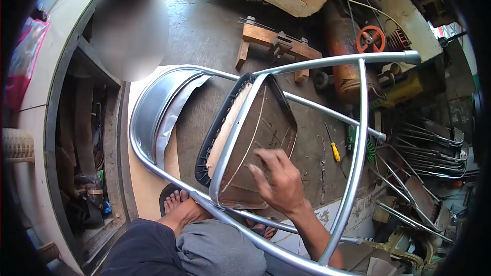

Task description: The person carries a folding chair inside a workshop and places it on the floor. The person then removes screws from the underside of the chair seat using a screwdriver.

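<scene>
A metal-framed chair (pixel 363 122) lies tipped over in front of me, its bare tube legs pointing right and its curved backrest (pixel 156 107) to the left. The seat (pixel 263 143) shows its brown underside, with a black padded rim and a pale strip along one edge. My right hand (pixel 279 181) is over that underside, thumb and fingers apart and slightly bent, with nothing visible between them. Whether the fingertips touch the seat, I cannot tell. My left hand is out of view.
A yellow-handled screwdriver (pixel 335 151) lies on the floor beyond the chair legs. Farther off stand a wooden clamp (pixel 279 41) and a rusty compressor tank (pixel 345 56). Chair frames (pixel 429 145) are stacked at right. A blurred person (pixel 130 28) is at upper left.
</scene>
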Motion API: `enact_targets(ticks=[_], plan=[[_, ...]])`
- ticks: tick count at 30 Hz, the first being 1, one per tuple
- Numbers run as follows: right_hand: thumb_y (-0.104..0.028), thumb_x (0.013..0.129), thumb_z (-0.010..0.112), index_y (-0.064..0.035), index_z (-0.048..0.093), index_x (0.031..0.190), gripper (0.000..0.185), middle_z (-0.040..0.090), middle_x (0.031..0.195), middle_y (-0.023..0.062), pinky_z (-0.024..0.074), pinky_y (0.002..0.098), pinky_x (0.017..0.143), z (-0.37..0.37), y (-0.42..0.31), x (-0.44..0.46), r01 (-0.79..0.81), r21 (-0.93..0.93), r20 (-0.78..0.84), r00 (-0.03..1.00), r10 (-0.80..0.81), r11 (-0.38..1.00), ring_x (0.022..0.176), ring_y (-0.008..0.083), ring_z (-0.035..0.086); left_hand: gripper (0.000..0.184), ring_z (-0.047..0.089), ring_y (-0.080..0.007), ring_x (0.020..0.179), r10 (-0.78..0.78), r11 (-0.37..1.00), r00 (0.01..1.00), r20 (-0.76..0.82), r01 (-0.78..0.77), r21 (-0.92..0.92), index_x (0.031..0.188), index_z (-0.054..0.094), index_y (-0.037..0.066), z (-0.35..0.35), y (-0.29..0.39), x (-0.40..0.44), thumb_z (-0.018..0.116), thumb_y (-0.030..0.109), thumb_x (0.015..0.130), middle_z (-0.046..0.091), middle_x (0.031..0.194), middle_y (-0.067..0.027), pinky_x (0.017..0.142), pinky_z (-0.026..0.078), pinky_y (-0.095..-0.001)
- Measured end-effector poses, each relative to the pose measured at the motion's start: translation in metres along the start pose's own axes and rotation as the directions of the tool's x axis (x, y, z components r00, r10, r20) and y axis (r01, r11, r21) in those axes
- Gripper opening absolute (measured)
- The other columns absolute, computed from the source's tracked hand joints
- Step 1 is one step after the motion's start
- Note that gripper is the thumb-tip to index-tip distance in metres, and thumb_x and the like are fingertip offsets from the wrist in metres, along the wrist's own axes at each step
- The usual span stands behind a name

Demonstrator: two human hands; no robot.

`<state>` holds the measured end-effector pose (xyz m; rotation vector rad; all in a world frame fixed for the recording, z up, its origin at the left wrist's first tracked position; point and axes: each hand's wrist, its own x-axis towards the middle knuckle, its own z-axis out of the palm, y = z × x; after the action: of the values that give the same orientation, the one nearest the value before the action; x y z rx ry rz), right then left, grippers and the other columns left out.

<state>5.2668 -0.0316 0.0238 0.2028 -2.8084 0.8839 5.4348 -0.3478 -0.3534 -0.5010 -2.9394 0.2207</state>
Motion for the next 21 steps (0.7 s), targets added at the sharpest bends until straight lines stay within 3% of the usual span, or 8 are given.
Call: enact_targets(ticks=[3, 8, 11, 14, 16, 18, 19, 21], plan=[[-0.011, 0.088, 0.07, -0.0041, 0.062, 0.12, 0.033, 0.063, 0.102, 0.0141, 0.0537, 0.0413, 0.088, 0.015, -0.015, 0.055, 0.362, -0.025, 0.04, 0.932, -0.361, 0.932, 0.092, 0.0271, 0.066, 0.058, 0.055, -0.0419, 0.123, -0.045, 0.999, 0.998, 0.038, 0.046, -0.025, 0.14, 0.049, 0.004, -0.004, 0.007, 0.001, 0.044, 0.043, 0.097, 0.055, 0.136, -0.0217, 0.106, 0.039, -0.058], [-0.016, 0.087, 0.063, -0.0049, 0.061, 0.104, 0.021, 0.061, 0.094, 0.0138, 0.0387, 0.0521, 0.106, 0.089, -0.024, 0.1, 0.504, 0.055, 0.394, 0.782, -0.483, 0.862, 0.089, 0.032, 0.068, 0.064, 0.047, -0.043, 0.133, -0.085, 0.995, 0.995, 0.061, 0.087, -0.044, 0.145, 0.045, 0.004, -0.016, 0.01, 0.004, 0.041, 0.047, 0.098, 0.047, 0.146, -0.0237, 0.112, 0.033, -0.0582], [-0.014, 0.086, 0.061, -0.0031, 0.064, 0.097, 0.016, 0.065, 0.094, 0.0168, 0.0517, 0.0483, 0.088, 0.095, -0.021, 0.107, 0.501, 0.055, 0.524, 0.722, -0.453, 0.863, 0.083, 0.0343, 0.069, 0.069, 0.044, -0.0437, 0.137, -0.099, 0.974, 0.913, 0.395, 0.171, -0.15, 0.149, 0.04, 0.002, -0.029, 0.01, 0.007, 0.038, 0.049, 0.099, 0.045, 0.148, -0.0262, 0.113, 0.032, -0.0594], [-0.012, 0.084, 0.061, -0.0007, 0.066, 0.087, 0.013, 0.067, 0.093, 0.0192, 0.0568, 0.0449, 0.067, 0.089, -0.017, 0.106, 0.481, 0.06, 0.573, 0.701, -0.425, 0.875, 0.079, 0.0354, 0.069, 0.072, 0.042, -0.0435, 0.139, 0.081, 0.975, 0.994, 0.076, -0.095, 0.203, 0.151, 0.037, 0.001, -0.039, -0.001, 0.01, 0.037, 0.052, 0.099, 0.042, 0.151, -0.0255, 0.114, 0.031, -0.0583], [-0.011, 0.084, 0.061, -0.0004, 0.065, 0.088, 0.012, 0.067, 0.094, 0.0192, 0.0567, 0.0451, 0.069, 0.087, -0.017, 0.1, 0.45, 0.055, 0.568, 0.72, -0.398, 0.892, 0.08, 0.0365, 0.069, 0.073, 0.037, -0.0424, 0.143, 0.01, 1.0, 0.983, 0.183, -0.008, -0.013, 0.152, 0.035, 0.004, -0.05, 0.002, 0.02, 0.037, 0.054, 0.098, 0.037, 0.156, -0.0227, 0.117, 0.026, -0.0562], [-0.01, 0.084, 0.061, 0.0, 0.065, 0.088, 0.011, 0.067, 0.094, 0.0194, 0.0567, 0.0452, 0.069, 0.087, -0.017, 0.101, 0.466, 0.074, 0.56, 0.712, -0.423, 0.882, 0.08, 0.0372, 0.069, 0.066, 0.038, -0.0358, 0.133, -0.007, 0.942, 0.641, 0.767, 0.261, -0.209, 0.144, 0.04, 0.005, -0.072, -0.004, 0.066, 0.04, 0.053, 0.099, 0.039, 0.147, -0.017, 0.11, 0.026, -0.0495], [-0.01, 0.085, 0.06, -0.0001, 0.065, 0.088, 0.011, 0.067, 0.093, 0.0193, 0.0567, 0.0454, 0.069, 0.086, -0.016, 0.102, 0.46, 0.074, 0.551, 0.721, -0.42, 0.885, 0.081, 0.0374, 0.069, 0.057, 0.046, -0.0306, 0.12, 0.257, 0.899, 0.429, 0.866, 0.222, -0.377, 0.136, 0.046, 0.005, -0.103, -0.013, 0.097, 0.043, 0.049, 0.1, 0.047, 0.134, -0.0139, 0.1, 0.032, -0.0448], [-0.01, 0.085, 0.059, 0.0, 0.065, 0.09, 0.013, 0.067, 0.095, 0.0199, 0.0571, 0.0455, 0.071, 0.088, -0.018, 0.102, 0.444, 0.067, 0.557, 0.726, -0.403, 0.893, 0.085, 0.038, 0.07, 0.044, 0.06, -0.0203, 0.094, 0.724, 0.524, 0.148, 0.674, 0.518, -0.676, 0.12, 0.059, 0.005, -0.17, -0.062, 0.153, 0.048, 0.043, 0.102, 0.063, 0.11, -0.0078, 0.081, 0.045, -0.0353]])
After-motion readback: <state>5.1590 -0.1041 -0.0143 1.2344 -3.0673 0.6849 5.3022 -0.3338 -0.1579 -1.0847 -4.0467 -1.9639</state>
